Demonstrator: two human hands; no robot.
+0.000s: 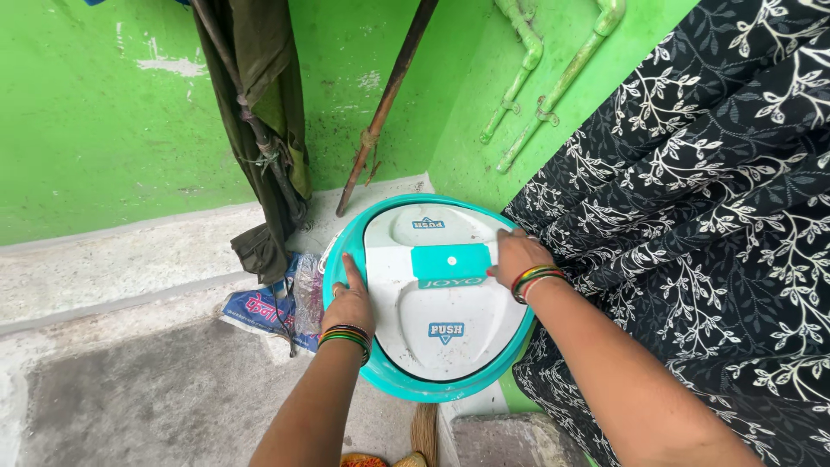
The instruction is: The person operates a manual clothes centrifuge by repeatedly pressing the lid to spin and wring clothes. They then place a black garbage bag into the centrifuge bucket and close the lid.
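Against the green wall (pixel 112 130) on the left hangs a dark folded cloth (pixel 264 112), with a crumpled blue plastic packet (pixel 264 307) lying on the concrete floor (pixel 156 398) below it and a brown stick (pixel 385 104) leaning nearby. The left hand (pixel 348 303) rests flat on the left rim of the teal bin (pixel 432 298), fingers extended and together, gripping nothing. The bin sits tilted in the corner, its white lid (pixel 441 303) facing up. The right hand (pixel 517 257) presses the right end of the teal centre handle (pixel 450 261), fingers curled over it. I reckon the bin could slip or tip, since it seems propped on edge. Room is tight rightward: green pipes (pixel 536 78) and the black patterned dress (pixel 709 216) crowd it; the open floor lies left.
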